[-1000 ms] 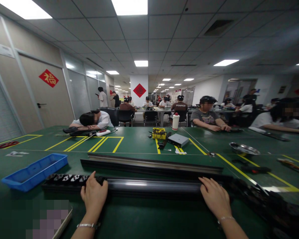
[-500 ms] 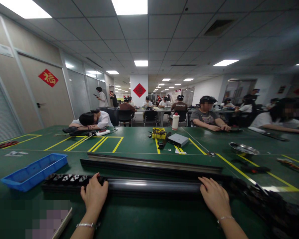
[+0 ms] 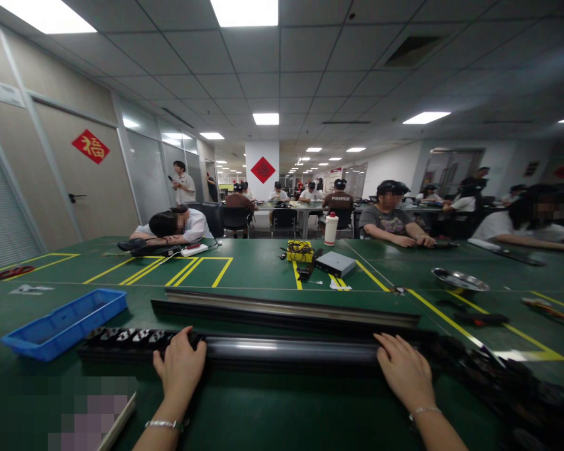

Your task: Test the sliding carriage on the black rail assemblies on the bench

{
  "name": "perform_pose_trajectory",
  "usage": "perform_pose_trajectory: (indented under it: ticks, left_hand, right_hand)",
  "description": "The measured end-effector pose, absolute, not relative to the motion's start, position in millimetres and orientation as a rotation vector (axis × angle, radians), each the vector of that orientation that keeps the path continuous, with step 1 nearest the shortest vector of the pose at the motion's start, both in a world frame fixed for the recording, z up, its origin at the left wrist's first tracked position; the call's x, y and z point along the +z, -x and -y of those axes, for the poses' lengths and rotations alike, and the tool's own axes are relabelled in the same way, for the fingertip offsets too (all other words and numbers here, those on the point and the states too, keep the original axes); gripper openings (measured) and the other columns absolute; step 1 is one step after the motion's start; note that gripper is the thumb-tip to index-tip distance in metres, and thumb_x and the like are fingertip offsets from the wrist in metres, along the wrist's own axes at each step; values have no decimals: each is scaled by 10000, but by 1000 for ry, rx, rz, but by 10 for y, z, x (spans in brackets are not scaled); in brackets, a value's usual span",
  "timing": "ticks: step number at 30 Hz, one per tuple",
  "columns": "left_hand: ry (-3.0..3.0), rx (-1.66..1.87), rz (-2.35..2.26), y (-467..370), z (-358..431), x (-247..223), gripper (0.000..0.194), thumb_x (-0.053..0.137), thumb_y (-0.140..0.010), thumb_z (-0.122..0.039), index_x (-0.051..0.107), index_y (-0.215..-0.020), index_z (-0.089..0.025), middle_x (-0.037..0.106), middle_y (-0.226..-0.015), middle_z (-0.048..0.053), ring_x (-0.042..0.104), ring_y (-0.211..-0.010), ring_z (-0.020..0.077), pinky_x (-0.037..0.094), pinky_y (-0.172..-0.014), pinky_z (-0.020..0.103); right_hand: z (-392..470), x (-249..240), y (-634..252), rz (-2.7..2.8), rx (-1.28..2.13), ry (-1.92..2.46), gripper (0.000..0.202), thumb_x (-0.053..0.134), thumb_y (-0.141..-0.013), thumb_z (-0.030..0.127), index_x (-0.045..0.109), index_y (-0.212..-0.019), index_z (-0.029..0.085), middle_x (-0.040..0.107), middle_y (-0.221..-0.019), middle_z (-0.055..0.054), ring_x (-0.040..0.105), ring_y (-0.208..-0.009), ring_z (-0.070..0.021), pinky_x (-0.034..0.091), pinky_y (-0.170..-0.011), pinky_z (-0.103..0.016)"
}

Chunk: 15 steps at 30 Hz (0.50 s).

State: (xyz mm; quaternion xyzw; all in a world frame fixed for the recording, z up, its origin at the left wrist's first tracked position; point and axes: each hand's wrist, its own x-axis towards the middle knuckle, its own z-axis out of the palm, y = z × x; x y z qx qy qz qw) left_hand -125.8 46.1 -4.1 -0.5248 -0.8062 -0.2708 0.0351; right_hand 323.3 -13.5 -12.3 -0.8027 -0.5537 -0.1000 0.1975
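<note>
A long black glossy bar lies across the green table in front of me. My left hand rests palm down on its left part, fingers curled over the top. My right hand lies flat on its right end. Left of my left hand the bar shows a row of white and black segments. A black chain-like length runs on from the bar's right end. A second long dark rail lies parallel just behind it.
A blue plastic tray sits at the left. A grey box, a yellow object and a white bottle stand mid-table; a metal bowl is at the right. Several people sit at the far side, and one leans on the table.
My left hand has slid slightly right and lower along the bar. My right hand has stayed still. A standing person in the background has turned and moved left.
</note>
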Motion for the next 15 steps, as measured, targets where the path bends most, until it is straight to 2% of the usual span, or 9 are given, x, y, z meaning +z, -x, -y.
perform_pose_trajectory:
  ticks: [15]
  left_hand:
    - [1694, -855, 2421, 1223, -453, -52, 393, 365, -809, -303, 498, -1152, -163, 594, -1166, 124, 528, -1079, 276, 135, -1055, 547]
  right_hand:
    - [139, -119, -3219, 1533, -260, 2250, 463, 281, -832, 356, 618, -1145, 299, 562, -1270, 20, 416, -1234, -200, 295, -1007, -431]
